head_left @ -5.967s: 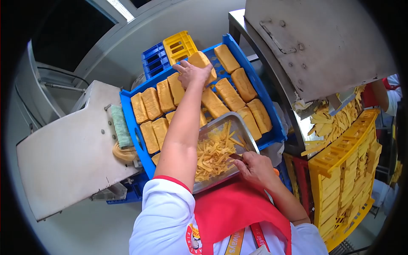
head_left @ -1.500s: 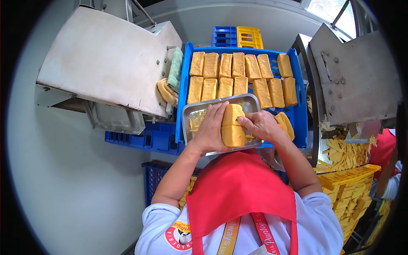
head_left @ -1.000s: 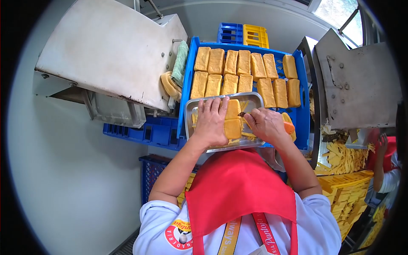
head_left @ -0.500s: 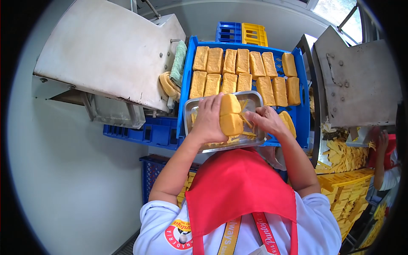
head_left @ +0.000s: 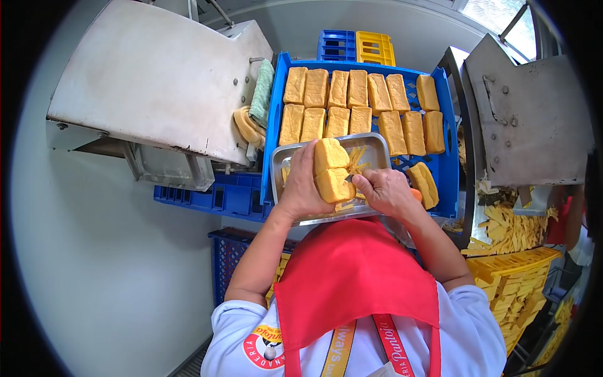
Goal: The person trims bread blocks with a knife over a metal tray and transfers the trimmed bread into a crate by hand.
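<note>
Since half a second ago, the loaves (head_left: 330, 162) have tipped in the left hand (head_left: 299, 188), which clasps their left side; the right hand (head_left: 387, 191), curled round a knife (head_left: 416, 194), has come to their right edge. Below sits the pan (head_left: 384, 147). Trimming, I'd say; the next stroke wants a firm hold.

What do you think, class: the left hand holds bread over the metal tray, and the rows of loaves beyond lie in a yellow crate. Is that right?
Not quite: the crate holding the rows of loaves is blue, not yellow, as the head view shows. The left hand does hold bread over the metal tray.
</note>
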